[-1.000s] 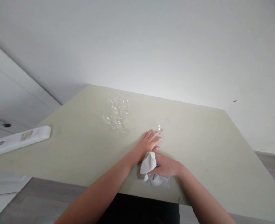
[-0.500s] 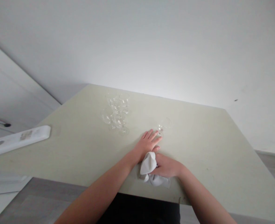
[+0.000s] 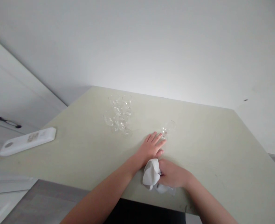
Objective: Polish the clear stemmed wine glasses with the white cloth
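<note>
My left hand lies palm down with its fingers spread. Its fingertips come up to the foot of a clear stemmed glass; whether they touch it I cannot tell. Close behind, my right hand is closed round a bunched white cloth, which puffs up between the two wrists and trails over the table near its front edge. Whether anything is wrapped inside the cloth is hidden. Farther back on the left stands a cluster of several clear stemmed glasses.
The pale table runs up to a white wall at the back. A long white plastic device lies at the table's left edge. Beside it is a white cabinet front with a black handle.
The view has shifted slightly, so everything sits a little farther right and lower. The cloth's bunched top has changed shape a little in my right hand. My left hand stays spread beside the glass.
</note>
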